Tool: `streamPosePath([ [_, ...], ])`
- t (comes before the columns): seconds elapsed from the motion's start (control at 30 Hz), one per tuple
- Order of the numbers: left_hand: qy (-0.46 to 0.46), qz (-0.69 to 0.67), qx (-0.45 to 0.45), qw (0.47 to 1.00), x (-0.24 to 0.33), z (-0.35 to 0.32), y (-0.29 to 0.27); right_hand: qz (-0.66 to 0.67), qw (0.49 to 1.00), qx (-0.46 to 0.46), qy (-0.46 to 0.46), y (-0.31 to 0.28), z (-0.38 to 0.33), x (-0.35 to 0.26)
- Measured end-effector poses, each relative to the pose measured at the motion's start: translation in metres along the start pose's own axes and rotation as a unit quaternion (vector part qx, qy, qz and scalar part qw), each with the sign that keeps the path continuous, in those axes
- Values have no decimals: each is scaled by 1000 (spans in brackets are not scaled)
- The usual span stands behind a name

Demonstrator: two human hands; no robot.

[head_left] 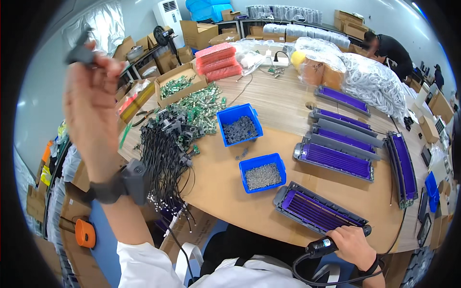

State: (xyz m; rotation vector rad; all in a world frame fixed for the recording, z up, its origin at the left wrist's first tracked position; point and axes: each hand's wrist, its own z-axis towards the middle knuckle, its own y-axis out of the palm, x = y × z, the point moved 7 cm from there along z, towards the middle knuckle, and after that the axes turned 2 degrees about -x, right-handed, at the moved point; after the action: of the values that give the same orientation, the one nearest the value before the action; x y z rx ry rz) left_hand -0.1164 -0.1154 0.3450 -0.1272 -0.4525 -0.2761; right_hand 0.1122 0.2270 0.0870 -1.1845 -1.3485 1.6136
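My left hand [93, 103] is raised at the upper left, blurred, its fingers closed around a small dark grey plastic part [80, 54]. At the lower right my right hand [354, 246] is wrapped round a black corded electric screwdriver [321, 246]. Just beyond that hand lies a long grey housing with a purple inside [317, 209], its right end close to the screwdriver. A blue bin of small grey plastic parts [239, 129] stands mid-table. Nearer to me is a blue bin of small metal screws [263, 175].
Several more purple-and-grey housings [336, 156] lie on the right. Left of the bins sit a heap of black cables [165, 153], green circuit boards [201, 103] and an open carton [181, 96]. Red wrapped bundles [218, 62] and bagged white cords [372, 79] are farther back. Another person [394, 52] bends over, back right.
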Motion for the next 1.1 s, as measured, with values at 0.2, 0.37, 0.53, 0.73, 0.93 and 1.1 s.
streamPosePath([
  [0.2,-87,105,48,989,21,-27,15,0,1000,7,-5,-8,2,-5],
  [0.37,-383,70,-78,918,-5,-120,55,14,1000,-19,-16,-2,2,1],
  [0.53,-568,-55,-253,781,-51,-218,118,102,994,-39,5,-29,6,10],
  [0.73,-616,-244,-206,720,-86,-267,190,206,969,79,107,-80,52,14],
  [0.93,-584,-333,-194,715,-97,-265,223,298,948,62,96,-69,103,11],
  [1.1,-555,-363,-165,730,-104,-260,225,295,948,101,65,-60,118,12],
])
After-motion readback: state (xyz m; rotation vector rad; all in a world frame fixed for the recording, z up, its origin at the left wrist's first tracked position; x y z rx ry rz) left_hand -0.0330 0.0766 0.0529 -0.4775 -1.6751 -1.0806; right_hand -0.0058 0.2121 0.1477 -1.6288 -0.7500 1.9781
